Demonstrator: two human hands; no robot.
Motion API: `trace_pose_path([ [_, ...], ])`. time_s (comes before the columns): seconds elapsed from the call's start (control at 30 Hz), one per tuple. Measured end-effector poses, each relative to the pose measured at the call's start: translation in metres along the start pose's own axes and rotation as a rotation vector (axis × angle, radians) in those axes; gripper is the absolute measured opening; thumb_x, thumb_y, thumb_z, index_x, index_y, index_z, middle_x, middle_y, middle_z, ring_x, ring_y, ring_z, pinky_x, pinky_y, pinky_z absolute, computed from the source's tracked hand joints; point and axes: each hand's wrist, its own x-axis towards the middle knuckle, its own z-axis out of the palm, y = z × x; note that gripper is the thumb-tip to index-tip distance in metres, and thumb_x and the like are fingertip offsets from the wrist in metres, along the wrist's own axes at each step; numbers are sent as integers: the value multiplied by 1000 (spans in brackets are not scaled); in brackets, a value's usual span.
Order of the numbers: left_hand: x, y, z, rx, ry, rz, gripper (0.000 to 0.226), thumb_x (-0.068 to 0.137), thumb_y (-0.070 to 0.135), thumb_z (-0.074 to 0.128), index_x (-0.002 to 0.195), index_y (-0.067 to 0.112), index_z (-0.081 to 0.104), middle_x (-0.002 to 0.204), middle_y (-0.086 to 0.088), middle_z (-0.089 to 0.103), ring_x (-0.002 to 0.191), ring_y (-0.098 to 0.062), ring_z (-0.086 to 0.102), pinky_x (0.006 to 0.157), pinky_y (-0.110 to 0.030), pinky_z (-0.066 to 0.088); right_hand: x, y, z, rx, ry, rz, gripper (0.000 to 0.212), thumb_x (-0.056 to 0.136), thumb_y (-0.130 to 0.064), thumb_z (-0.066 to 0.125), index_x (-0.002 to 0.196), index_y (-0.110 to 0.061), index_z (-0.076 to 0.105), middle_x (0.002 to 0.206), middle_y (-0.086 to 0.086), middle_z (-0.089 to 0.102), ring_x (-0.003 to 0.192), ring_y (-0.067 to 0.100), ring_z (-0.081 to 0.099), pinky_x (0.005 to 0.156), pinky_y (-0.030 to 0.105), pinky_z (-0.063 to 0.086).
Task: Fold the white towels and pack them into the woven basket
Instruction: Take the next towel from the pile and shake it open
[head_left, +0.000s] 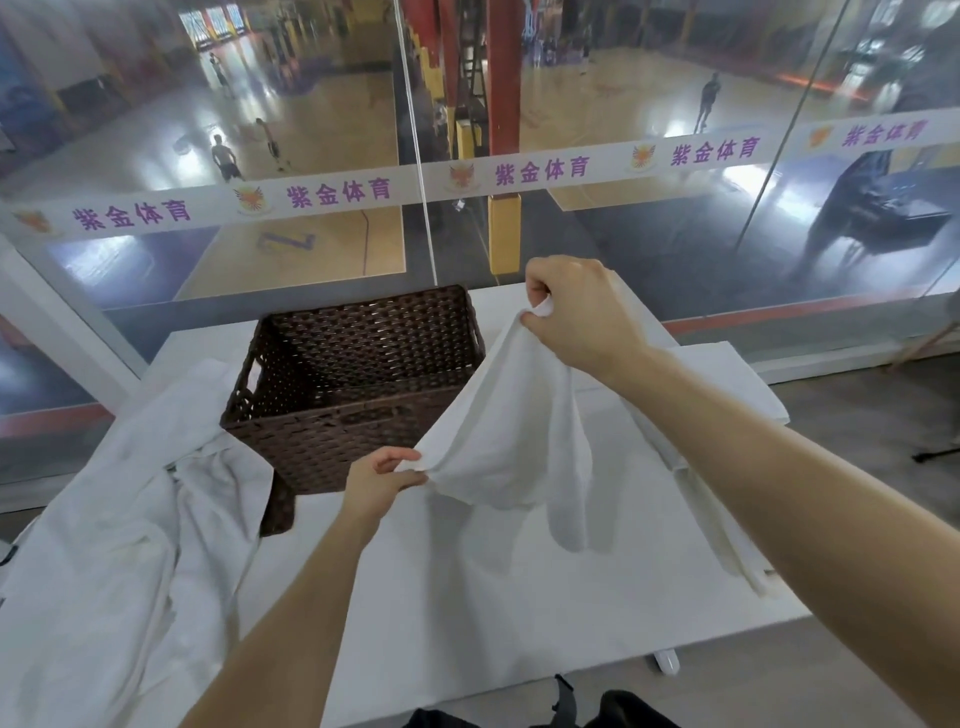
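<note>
1. Biggest thing first: the counter (467, 597), white and running wide across the view, is the working surface. The stretch right in front of the person lies bare, which looks like the natural spot to lay a towel flat for folding.

2. On the left, a heap of white cloth (119, 519) sprawls down the counter and over its near edge. Likely more towels waiting their turn, though I can't count them. One fold lies against the basket's near left corner.

3. The woven basket (353, 358) sits at the middle back of the counter, dark brown, mouth up, and empty as far as its inside shows (nothing packed yet, by the look of it).

4. Now the action: one white towel (509, 431) hangs in the air between the hands, in front of the basket's right side and covering that corner. It sags in loose folds, its lower end dangling just above the counter. It's held by two points along an edge, my guess being to spread it and find its shape before folding.

5. On the right, some flat white material (727, 384) lies along the counter, partly hidden behind the forearm; I can't tell what it is.

6. The right hand (576, 312) is up high, clamped on the towel's top edge.

7. The left hand (379, 483) is lower and nearer, fingers pinched on another part of the towel's edge, well apart from the right.
</note>
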Motion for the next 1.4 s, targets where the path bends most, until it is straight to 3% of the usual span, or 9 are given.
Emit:
trace_pose_path([
  [0.27,4,-4,14,149,-26,54,29,74,26,101,98,26,85,94,-2,83,79,-12,71,81,-35,55,2,10,8,45,-11,42,28,93,-18,81,81,-18,55,78,-8,54,69,10,50,64,13,36],
  [0.37,6,0,14,150,-6,87,20,88,42,89,90,22,87,89,-1,83,89,-17,81,96,-44,59,4,13,10,48,-1,36,30,92,-19,81,79,-18,54,76,-8,53,68,11,49,64,16,39],
  [0.57,12,19,-15,205,1,115,17,101,24,77,97,11,87,95,-5,84,90,-24,83,96,-49,64,5,29,19,85,-10,65,39,86,-19,86,75,-18,49,73,-9,51,65,10,44,60,20,36],
  [0.77,11,72,-66,406,60,225,12,93,17,86,104,10,87,99,1,84,80,-22,82,71,-18,63,-5,59,29,142,-75,228,44,77,-28,93,70,-17,51,71,0,56,63,16,44,55,33,36],
  [0.93,4,128,-93,540,122,350,6,89,23,90,91,26,85,82,8,81,67,-21,79,70,-28,64,-25,85,48,4,-93,313,33,78,-32,84,67,-22,54,71,-2,62,70,23,60,56,32,46],
  [1.07,-1,173,-97,637,117,474,24,83,19,94,97,29,77,86,6,79,72,-21,76,66,-39,66,-41,88,64,-117,-391,348,35,81,-28,77,100,-36,49,87,-3,59,79,25,64,65,37,55],
  [1.17,-9,203,-93,818,69,539,27,84,20,92,106,32,82,94,11,79,90,-7,74,82,-31,62,-48,75,87,-198,-612,311,8,76,-29,72,78,-30,64,85,0,64,88,32,67,67,31,52],
  [1.33,-31,230,-85,978,10,589,10,90,23,85,96,30,88,96,13,81,82,-2,70,84,-29,59,-53,13,143,48,-560,238,94,65,-76,77,140,-23,58,126,2,65,114,31,66,96,45,56],
  [1.4,-39,232,-88,1046,-7,610,9,92,24,82,97,31,87,100,13,81,79,-2,68,86,-31,59,-55,-23,164,99,-516,152,47,86,-56,71,118,-22,65,108,1,71,104,31,69,80,40,56],
])
